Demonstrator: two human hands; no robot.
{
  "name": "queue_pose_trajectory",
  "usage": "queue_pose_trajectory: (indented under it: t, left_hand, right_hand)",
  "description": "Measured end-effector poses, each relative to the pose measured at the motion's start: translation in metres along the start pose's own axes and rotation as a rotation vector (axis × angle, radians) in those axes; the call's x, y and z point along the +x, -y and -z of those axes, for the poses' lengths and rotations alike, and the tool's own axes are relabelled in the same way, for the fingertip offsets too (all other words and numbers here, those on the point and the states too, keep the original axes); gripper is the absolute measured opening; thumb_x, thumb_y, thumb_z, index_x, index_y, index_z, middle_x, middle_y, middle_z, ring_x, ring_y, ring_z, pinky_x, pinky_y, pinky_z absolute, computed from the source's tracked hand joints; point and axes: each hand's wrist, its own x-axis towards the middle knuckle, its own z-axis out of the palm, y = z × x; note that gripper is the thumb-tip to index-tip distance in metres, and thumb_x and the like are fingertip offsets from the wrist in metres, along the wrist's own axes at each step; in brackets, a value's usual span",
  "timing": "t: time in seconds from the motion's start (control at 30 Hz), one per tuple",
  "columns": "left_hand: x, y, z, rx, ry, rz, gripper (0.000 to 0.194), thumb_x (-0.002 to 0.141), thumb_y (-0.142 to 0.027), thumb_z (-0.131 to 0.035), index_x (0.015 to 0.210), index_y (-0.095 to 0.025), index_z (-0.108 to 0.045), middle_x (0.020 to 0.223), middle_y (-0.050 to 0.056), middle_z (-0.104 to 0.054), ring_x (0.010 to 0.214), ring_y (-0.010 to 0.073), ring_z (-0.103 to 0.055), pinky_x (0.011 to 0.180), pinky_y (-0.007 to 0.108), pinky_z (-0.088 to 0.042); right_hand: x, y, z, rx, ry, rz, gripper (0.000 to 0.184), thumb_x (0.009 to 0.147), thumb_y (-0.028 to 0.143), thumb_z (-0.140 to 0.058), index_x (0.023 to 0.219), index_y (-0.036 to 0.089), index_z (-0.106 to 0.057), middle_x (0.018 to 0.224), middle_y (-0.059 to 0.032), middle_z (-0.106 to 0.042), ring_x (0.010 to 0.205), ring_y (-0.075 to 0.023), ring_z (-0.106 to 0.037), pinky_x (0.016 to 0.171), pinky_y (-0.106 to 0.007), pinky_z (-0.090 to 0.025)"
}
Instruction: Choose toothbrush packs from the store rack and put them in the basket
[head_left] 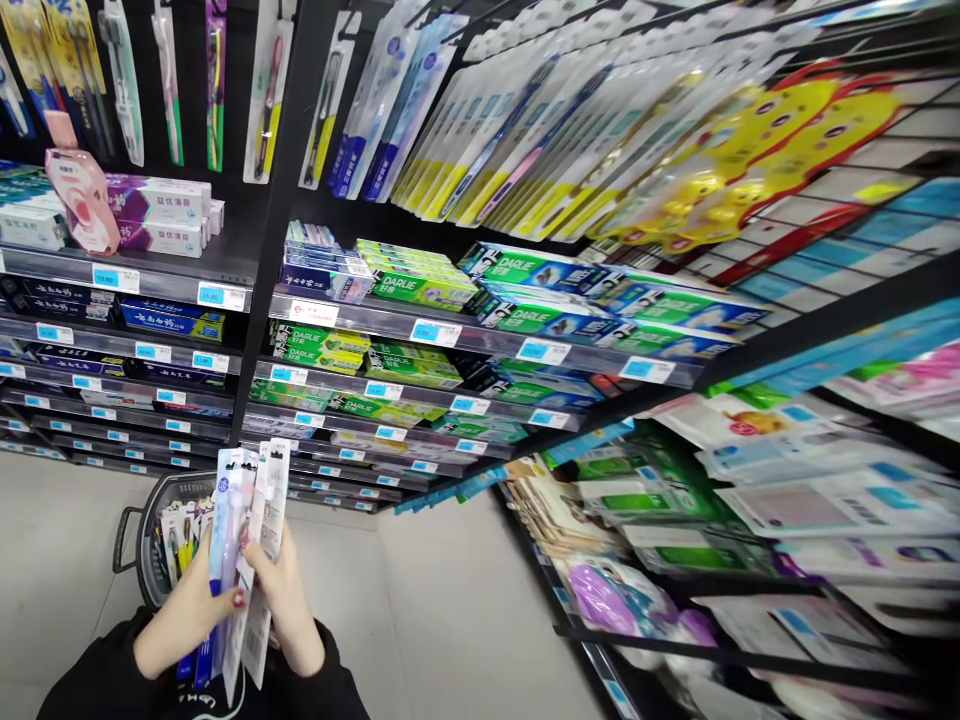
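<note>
Several packaged toothbrushes are fanned upright in front of my body, between both hands. My left hand is closed round the blue-and-white packs on the left, its thumb laid across their front. On the other side my right hand grips the white packs, whose printed backs face me. Its thumb presses between the cards. Just beyond my left hand, a dark grey shopping basket stands on the floor with more toothbrush packs in it.
Toothbrush packs hang from hooks above shelves of green toothpaste boxes. A pink bottle stands on the left shelf beside purple-and-white boxes. To the right, a rack holds bagged goods. Pale floor tiles lie between the racks.
</note>
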Motion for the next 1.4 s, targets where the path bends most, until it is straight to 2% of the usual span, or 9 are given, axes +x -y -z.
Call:
queue_pose_trajectory:
  t: [0.17,0.3,0.43,0.57,0.7,0.8,0.97,1.2,1.4]
  left_hand:
    - [0.005,0.0,0.0,-0.379,-0.056,0.212,0.048,0.073,-0.038,-0.062,0.112,-0.016,-0.045,0.065,0.001,-0.057,0.055,0.0166,-0.053,0.052,0.031,-0.046]
    - [0.006,-0.013,0.005,-0.464,-0.112,0.211,0.045,0.069,-0.038,-0.067,0.103,-0.013,-0.053,0.055,-0.001,-0.056,0.05,0.0147,-0.051,0.051,0.029,-0.042]
    - [0.006,-0.023,0.01,-0.561,-0.171,0.289,0.051,0.073,-0.048,-0.059,0.109,-0.013,-0.054,0.054,-0.001,-0.054,0.049,0.012,-0.046,0.05,0.025,-0.038]
    - [0.005,-0.023,0.007,-0.551,-0.201,0.335,0.067,0.075,-0.063,-0.044,0.115,-0.011,-0.053,0.052,-0.001,-0.05,0.043,0.0112,-0.042,0.044,0.025,-0.036]
    - [0.004,-0.021,-0.005,-0.262,-0.306,0.225,0.064,0.08,-0.06,-0.036,0.131,-0.022,-0.038,0.097,0.008,-0.063,0.083,0.0219,-0.06,0.071,0.032,-0.049]
    - [0.001,-0.019,-0.015,-0.126,-0.271,0.08,0.06,0.083,-0.053,-0.037,0.135,-0.025,-0.032,0.14,0.005,-0.036,0.129,0.0219,-0.03,0.106,0.032,-0.025]
    - [-0.003,-0.014,-0.016,0.079,-0.252,-0.029,0.053,0.087,-0.041,-0.037,0.136,-0.025,-0.029,0.147,0.002,-0.023,0.134,0.019,-0.015,0.11,0.034,-0.009]
    - [-0.005,-0.019,-0.006,0.103,-0.271,0.095,0.051,0.087,-0.042,-0.037,0.134,-0.021,-0.035,0.139,0.007,-0.039,0.132,0.0232,-0.023,0.109,0.039,-0.017]
    - [-0.001,-0.032,-0.012,-0.092,-0.224,0.157,0.047,0.082,-0.047,-0.045,0.118,-0.018,-0.053,0.115,0.008,-0.06,0.112,0.0252,-0.05,0.095,0.033,-0.04]
  right_hand:
    - [0.011,0.002,0.017,0.722,0.173,-0.314,0.023,0.068,0.035,-0.054,0.081,0.016,-0.056,0.056,0.0038,-0.046,0.047,-0.0099,-0.044,0.044,-0.021,-0.041]
    - [0.02,0.003,0.037,0.992,0.25,-0.361,0.028,0.063,0.028,-0.056,0.088,0.015,-0.054,0.056,0.0068,-0.038,0.04,-0.0038,-0.03,0.033,-0.012,-0.028]
    - [0.02,0.001,0.042,0.779,0.162,-0.236,0.022,0.065,0.028,-0.057,0.085,0.019,-0.054,0.061,0.0048,-0.043,0.04,-0.004,-0.029,0.034,-0.015,-0.026]
    - [0.011,-0.002,0.027,0.245,0.008,-0.042,0.023,0.064,0.028,-0.068,0.079,0.018,-0.053,0.065,0.0033,-0.052,0.042,-0.0054,-0.039,0.039,-0.02,-0.032]
    - [-0.001,-0.003,0.0,-0.104,-0.044,0.106,0.04,0.063,0.023,-0.072,0.097,0.02,-0.052,0.079,0.0006,-0.061,0.069,-0.0155,-0.058,0.065,-0.027,-0.047]
    - [-0.004,-0.002,-0.014,-0.1,-0.019,0.113,0.05,0.066,0.022,-0.07,0.11,0.021,-0.047,0.101,-0.0044,-0.062,0.091,-0.0205,-0.06,0.081,-0.032,-0.046]
    - [-0.001,-0.002,-0.013,-0.097,0.001,0.094,0.05,0.065,0.026,-0.07,0.111,0.018,-0.049,0.102,-0.0076,-0.064,0.092,-0.0228,-0.061,0.083,-0.034,-0.046]
    - [0.002,-0.003,-0.002,0.124,0.027,-0.021,0.04,0.065,0.03,-0.069,0.1,0.017,-0.056,0.093,-0.0075,-0.067,0.084,-0.024,-0.063,0.08,-0.038,-0.046]
    - [-0.001,-0.001,0.003,0.314,-0.003,-0.198,0.028,0.063,0.027,-0.064,0.089,0.017,-0.06,0.077,-0.0044,-0.067,0.064,-0.0202,-0.061,0.06,-0.032,-0.049]
